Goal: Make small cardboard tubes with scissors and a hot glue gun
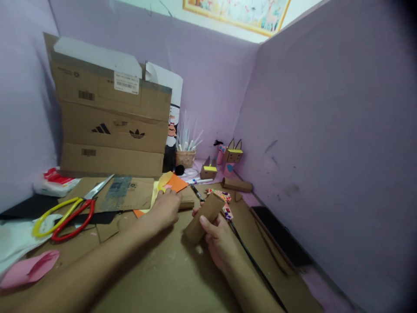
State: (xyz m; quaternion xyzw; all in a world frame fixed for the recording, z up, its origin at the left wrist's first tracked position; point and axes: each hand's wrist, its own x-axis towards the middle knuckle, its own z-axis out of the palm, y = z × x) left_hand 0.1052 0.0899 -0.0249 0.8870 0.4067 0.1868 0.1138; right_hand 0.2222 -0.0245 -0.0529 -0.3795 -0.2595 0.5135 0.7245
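My right hand [219,238] is wrapped round a brown cardboard tube [206,218], its thumb lying along the side. The tube is held tilted above the cardboard sheet on the table. To the left, my left hand [165,208] reaches to a small pile of coloured paper, its fingers bent at the near edge of a yellow paper [165,179]. An orange paper [177,183] lies just beyond. Most of these fingertips are hidden behind the hand. Close to my left hand is a small brown cardboard stack [186,202]. Behind the tube lies a patterned, colourful paper piece [224,195].
Large scissors [78,213] with yellow and red handles lie at left, near a pink paper roll [31,269]. A cardboard box [114,126] stands behind. Cardboard animal figures [233,155] and a basket of sticks [185,157] are at the back. A dark tablet-like slab [282,237] lies right.
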